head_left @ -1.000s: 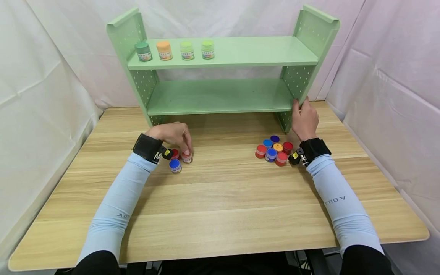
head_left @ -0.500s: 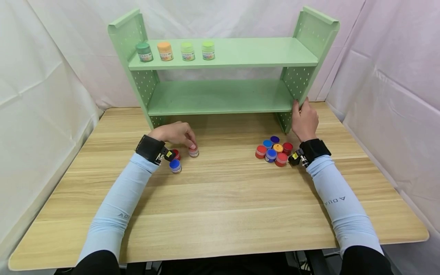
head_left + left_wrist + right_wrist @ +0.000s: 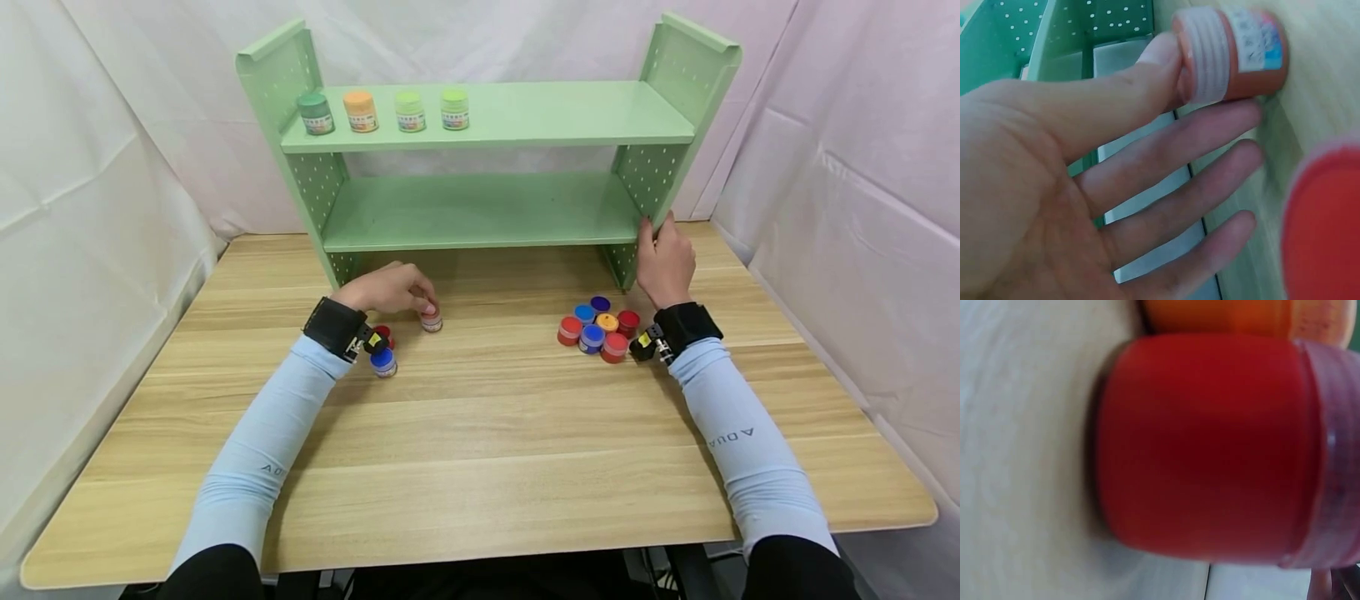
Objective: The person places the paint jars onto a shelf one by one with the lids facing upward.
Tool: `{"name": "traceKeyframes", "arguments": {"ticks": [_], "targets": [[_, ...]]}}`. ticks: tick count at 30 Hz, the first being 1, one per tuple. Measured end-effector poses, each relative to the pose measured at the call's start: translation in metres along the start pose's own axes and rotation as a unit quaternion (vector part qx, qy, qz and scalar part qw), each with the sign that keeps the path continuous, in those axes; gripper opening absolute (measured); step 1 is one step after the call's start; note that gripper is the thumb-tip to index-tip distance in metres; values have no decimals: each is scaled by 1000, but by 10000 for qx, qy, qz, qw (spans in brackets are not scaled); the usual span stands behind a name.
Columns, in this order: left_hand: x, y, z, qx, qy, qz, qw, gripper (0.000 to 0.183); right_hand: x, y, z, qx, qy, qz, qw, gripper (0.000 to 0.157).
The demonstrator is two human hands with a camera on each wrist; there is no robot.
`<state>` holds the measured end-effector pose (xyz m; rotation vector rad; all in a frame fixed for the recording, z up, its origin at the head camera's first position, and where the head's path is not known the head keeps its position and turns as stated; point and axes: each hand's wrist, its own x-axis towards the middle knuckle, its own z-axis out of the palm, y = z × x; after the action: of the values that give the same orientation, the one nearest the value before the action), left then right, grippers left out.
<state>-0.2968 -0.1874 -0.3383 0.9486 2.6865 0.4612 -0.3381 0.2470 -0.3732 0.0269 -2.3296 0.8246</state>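
Observation:
My left hand point(image 3: 390, 290) pinches a small brownish-red paint jar point(image 3: 432, 322) by its lid, low over the table in front of the shelf. In the left wrist view the thumb presses the clear ribbed lid of the paint jar point(image 3: 1254, 53), and the other fingers stretch out beneath. Beside that wrist stand a blue-lidded jar point(image 3: 383, 362) and a red jar point(image 3: 385, 335), partly hidden by the wrist camera. On the right, my right hand point(image 3: 666, 265) grips the lower side panel of the green shelf point(image 3: 487, 208), thumb inside, fingers outside.
On the upper board stand a dark green jar point(image 3: 316, 113), an orange jar point(image 3: 361, 112) and two light green jars point(image 3: 410, 112). A cluster of several red, blue and yellow jars point(image 3: 592, 338) sits near my right wrist. A red jar point(image 3: 1204, 450) fills the right wrist view.
My left hand has moved right and slightly toward the shelf with the brownish-red paint jar, away from the red and blue jars. The right hand stays on the shelf's side panel.

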Motion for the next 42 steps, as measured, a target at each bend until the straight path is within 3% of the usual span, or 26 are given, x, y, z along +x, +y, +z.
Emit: {"name": "traceKeyframes", "arguments": {"ticks": [6, 14, 21, 30, 37, 42], "targets": [[1, 3, 2, 66, 186, 2, 9998, 17, 0, 1, 0, -12, 38, 2, 10000, 50], [1, 6, 4, -192, -213, -112, 9995, 31, 0, -2, 0, 46, 10, -14, 10000, 49], [2, 9, 5, 1, -88, -27, 10000, 28, 1, -2, 0, 71, -3, 29, 10000, 50], [3, 14, 10, -92, -113, -436, 9989, 52, -1, -1, 0, 66, -51, 24, 10000, 52], [4, 13, 10, 84, -84, -278, 9995, 26, -2, 0, 1, 58, -35, 13, 10000, 51], [4, 14, 8, 148, -86, -239, 9996, 24, -1, -1, -1, 59, -33, 29, 10000, 51]]}}
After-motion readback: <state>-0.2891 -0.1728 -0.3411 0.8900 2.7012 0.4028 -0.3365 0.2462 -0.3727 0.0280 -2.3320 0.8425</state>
